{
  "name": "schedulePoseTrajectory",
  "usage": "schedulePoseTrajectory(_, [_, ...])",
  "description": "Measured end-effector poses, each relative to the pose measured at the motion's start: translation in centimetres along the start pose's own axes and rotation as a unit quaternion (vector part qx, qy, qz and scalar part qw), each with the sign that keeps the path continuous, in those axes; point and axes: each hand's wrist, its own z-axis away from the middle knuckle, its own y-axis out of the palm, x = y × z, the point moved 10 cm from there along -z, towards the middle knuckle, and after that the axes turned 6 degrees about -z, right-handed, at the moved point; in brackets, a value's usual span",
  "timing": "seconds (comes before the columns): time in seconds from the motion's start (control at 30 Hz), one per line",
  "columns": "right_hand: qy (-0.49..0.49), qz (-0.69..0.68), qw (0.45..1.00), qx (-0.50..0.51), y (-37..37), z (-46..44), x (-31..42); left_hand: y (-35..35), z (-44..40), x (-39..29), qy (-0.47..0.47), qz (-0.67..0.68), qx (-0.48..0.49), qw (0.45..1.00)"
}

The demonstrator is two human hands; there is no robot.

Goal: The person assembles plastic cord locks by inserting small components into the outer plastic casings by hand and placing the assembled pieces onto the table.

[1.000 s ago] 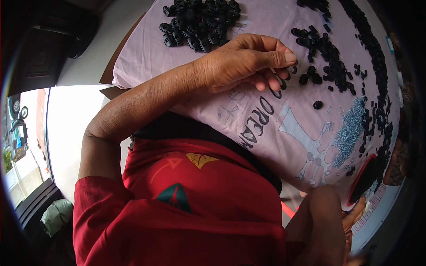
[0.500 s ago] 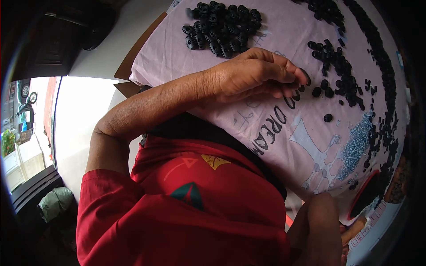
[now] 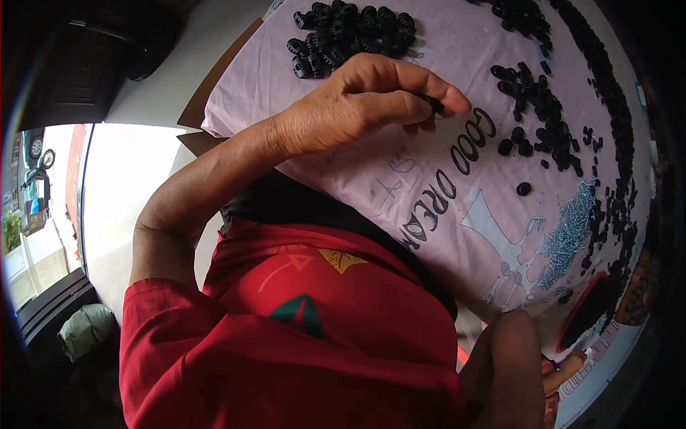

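My left hand [image 3: 389, 100] is raised over the pink printed cloth with thumb and fingers pinched together. Between them shows a small black plastic piece [image 3: 434, 106], mostly covered by the fingers. Just beyond the hand lies a pile of ribbed black plastic parts [image 3: 354, 32]. To the right are a cluster of small black round pieces [image 3: 547, 118] and a single black piece [image 3: 524, 189] apart from it. A bent bare arm [image 3: 511, 357] shows at the lower right, but my right hand is not visible.
The pink cloth [image 3: 400, 168] covers the work surface. Silvery screws [image 3: 568, 232] lie heaped at the right, beside a long band of black pieces [image 3: 618, 107]. A red-rimmed container [image 3: 582, 307] stands at the lower right, near another person's hand [image 3: 572, 368].
My left hand has moved left and slightly up, toward the pile of ribbed parts, with the black piece in its fingers. More of the cloth's lettering shows.
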Motion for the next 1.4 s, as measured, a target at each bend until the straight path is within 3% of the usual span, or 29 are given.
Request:
schedulePoseTrajectory(0.03, [0.104,-0.060,0.993,-0.012,0.1,0.8,-2.0,-0.7,0.4,-2.0,0.067,-0.156,-0.013,0.985])
schedulePoseTrajectory(0.1, [0.177,-0.098,0.979,-0.034,0.9,1.2,-2.6,-1.5,2.0,-5.7,0.195,-0.454,-0.039,0.868])
schedulePoseTrajectory(0.2, [0.279,-0.148,0.947,-0.068,1.8,1.6,-3.5,-3.3,3.7,-6.2,0.162,-0.589,-0.120,0.783])
schedulePoseTrajectory(0.23, [0.282,-0.293,0.909,-0.094,2.2,1.7,-3.7,-3.9,4.0,-6.0,0.154,-0.610,-0.127,0.767])
schedulePoseTrajectory(0.3, [0.266,-0.561,0.772,-0.138,3.0,1.4,-3.7,-5.1,4.5,-5.4,0.139,-0.650,-0.140,0.734])
schedulePoseTrajectory(0.37, [0.225,-0.775,0.564,-0.173,3.5,0.8,-3.2,-5.3,4.3,-5.2,0.141,-0.671,-0.144,0.714])
schedulePoseTrajectory(0.43, [0.203,-0.862,0.426,-0.185,3.8,-0.5,-1.6,-5.5,4.4,-5.1,0.150,-0.676,-0.153,0.705])
schedulePoseTrajectory(0.73, [0.202,-0.868,0.397,-0.218,4.3,-0.7,-0.9,-5.9,4.4,-4.6,0.149,-0.672,-0.190,0.700])
schedulePoseTrajectory(0.93, [0.237,-0.882,0.341,-0.224,5.1,-0.4,-1.3,-5.5,4.5,-5.2,0.159,-0.689,-0.211,0.675])
schedulePoseTrajectory(1.13, [0.245,-0.875,0.348,-0.231,5.1,-0.3,-0.4,-6.0,4.1,-5.3,0.127,-0.692,-0.223,0.674])
schedulePoseTrajectory(1.23, [0.265,-0.871,0.348,-0.225,5.6,0.0,0.6,-4.4,3.6,-6.1,0.164,-0.681,-0.205,0.683])
schedulePoseTrajectory(1.33, [0.306,-0.866,0.344,-0.196,6.9,1.5,2.1,-0.8,1.5,-6.2,0.215,-0.616,-0.138,0.745])
schedulePoseTrajectory(1.4, [0.383,-0.849,0.321,-0.170,8.6,3.3,4.3,2.8,-0.3,-5.5,0.244,-0.582,-0.075,0.772])
